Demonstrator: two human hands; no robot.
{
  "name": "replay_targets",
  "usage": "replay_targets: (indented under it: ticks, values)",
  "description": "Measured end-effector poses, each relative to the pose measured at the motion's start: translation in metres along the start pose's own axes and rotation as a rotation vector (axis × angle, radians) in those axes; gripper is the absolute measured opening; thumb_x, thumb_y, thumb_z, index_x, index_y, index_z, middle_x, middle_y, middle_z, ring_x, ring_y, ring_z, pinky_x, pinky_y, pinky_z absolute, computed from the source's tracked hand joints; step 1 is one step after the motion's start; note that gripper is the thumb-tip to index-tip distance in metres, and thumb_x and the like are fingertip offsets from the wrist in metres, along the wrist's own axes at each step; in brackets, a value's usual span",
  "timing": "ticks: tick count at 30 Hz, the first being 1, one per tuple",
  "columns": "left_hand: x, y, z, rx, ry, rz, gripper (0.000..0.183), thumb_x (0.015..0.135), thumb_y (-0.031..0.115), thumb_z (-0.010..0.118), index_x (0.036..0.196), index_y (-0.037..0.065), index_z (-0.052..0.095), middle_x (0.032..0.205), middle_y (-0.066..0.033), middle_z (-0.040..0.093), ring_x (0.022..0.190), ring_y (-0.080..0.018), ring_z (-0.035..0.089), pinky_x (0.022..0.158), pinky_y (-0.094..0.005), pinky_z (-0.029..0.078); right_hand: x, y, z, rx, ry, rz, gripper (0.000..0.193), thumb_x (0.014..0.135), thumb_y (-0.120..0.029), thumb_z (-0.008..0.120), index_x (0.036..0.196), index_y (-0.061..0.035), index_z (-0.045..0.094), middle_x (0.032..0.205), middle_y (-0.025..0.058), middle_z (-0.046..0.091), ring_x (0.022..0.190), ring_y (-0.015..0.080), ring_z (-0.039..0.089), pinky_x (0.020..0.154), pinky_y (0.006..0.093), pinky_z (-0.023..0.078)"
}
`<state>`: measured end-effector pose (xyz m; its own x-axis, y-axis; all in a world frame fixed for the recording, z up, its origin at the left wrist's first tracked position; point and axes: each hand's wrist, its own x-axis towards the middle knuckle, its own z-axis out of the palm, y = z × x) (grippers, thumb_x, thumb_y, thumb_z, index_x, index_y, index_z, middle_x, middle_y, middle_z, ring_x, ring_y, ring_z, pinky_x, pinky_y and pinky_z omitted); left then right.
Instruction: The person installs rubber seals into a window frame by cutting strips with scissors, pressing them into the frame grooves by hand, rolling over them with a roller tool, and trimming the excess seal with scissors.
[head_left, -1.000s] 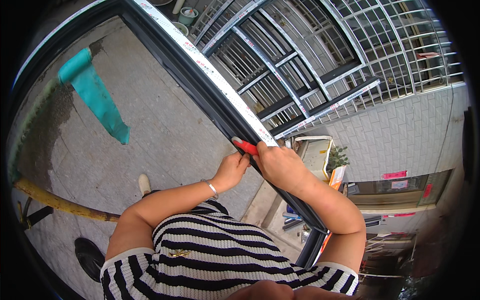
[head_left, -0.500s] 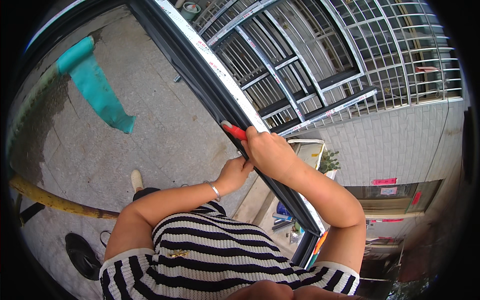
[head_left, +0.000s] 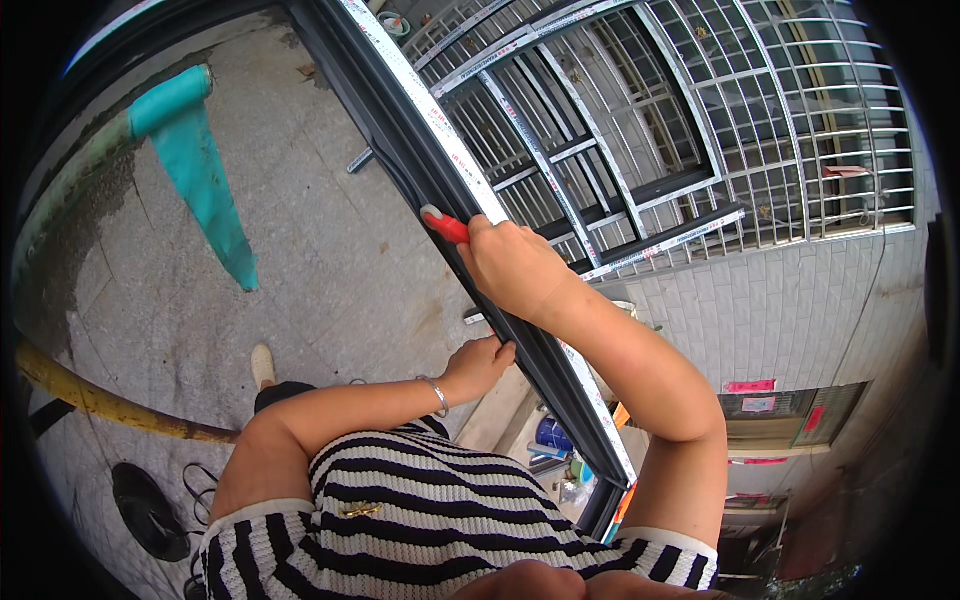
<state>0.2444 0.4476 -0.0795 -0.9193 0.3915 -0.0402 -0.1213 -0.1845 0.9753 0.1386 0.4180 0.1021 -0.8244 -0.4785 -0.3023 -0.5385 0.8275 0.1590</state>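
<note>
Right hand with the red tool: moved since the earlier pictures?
Yes. Judged against the black frame, the right hand with the red tool has moved up along it, farther from its lower-right corner.

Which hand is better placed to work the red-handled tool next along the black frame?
Likely the right hand: it grips the red-handled tool, grey tip at the black frame. The left hand sits lower along the frame, off the tool.
</note>
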Motion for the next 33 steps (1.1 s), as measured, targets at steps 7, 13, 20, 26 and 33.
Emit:
replay_targets:
  ticks: [7,13,20,26,33]
  values:
    - [0.002,0.000,-0.005,0.039,-0.039,-0.023,0.042,0.097,0.035,0.048,0.079,0.001,0.064,0.063,-0.0092,0.062,0.057,-0.0219,0.060,0.059,-0.0361,0.047,0.033,-0.011,-0.011,-0.014,-0.013,-0.010,0.028,0.095,-0.021,0.052,0.085,0.0052,0.056,0.068,0.0262,0.063,0.071,0.0443,0.065,0.067,0.0501,0.053]
    - [0.004,-0.001,-0.005,0.081,-0.048,-0.010,0.045,0.097,0.036,0.047,0.077,0.000,0.068,0.064,-0.0120,0.064,0.058,-0.0259,0.062,0.060,-0.0384,0.048,0.054,-0.016,-0.017,-0.042,0.008,-0.027,0.029,0.095,-0.022,0.051,0.085,0.0056,0.057,0.070,0.0265,0.064,0.071,0.0442,0.065,0.068,0.0496,0.054]
    - [0.005,-0.001,-0.006,0.126,-0.075,-0.008,0.047,0.096,0.038,0.048,0.074,0.000,0.067,0.062,-0.0139,0.063,0.059,-0.0284,0.063,0.061,-0.0399,0.049,0.083,-0.034,-0.035,-0.050,-0.103,0.049,0.024,0.090,-0.012,0.051,0.093,0.0077,0.063,0.090,0.0273,0.068,0.088,0.0402,0.068,0.080,0.0451,0.054]
    - [0.006,0.002,-0.009,0.133,-0.097,-0.031,0.048,0.096,0.039,0.047,0.076,0.000,0.068,0.065,-0.0156,0.065,0.062,-0.0304,0.064,0.062,-0.0403,0.049,0.109,-0.037,-0.039,-0.064,-0.035,0.001,0.034,0.095,-0.025,0.049,0.090,0.0053,0.063,0.083,0.0270,0.067,0.081,0.0439,0.066,0.078,0.0482,0.053]
    - [0.006,0.003,-0.010,0.131,-0.118,-0.057,0.048,0.096,0.040,0.047,0.079,0.001,0.069,0.070,-0.0163,0.066,0.067,-0.0326,0.065,0.066,-0.0413,0.050,0.132,-0.043,-0.043,-0.056,-0.028,-0.003,0.035,0.094,-0.026,0.049,0.093,0.0055,0.065,0.088,0.0273,0.067,0.086,0.0443,0.066,0.081,0.0476,0.053]
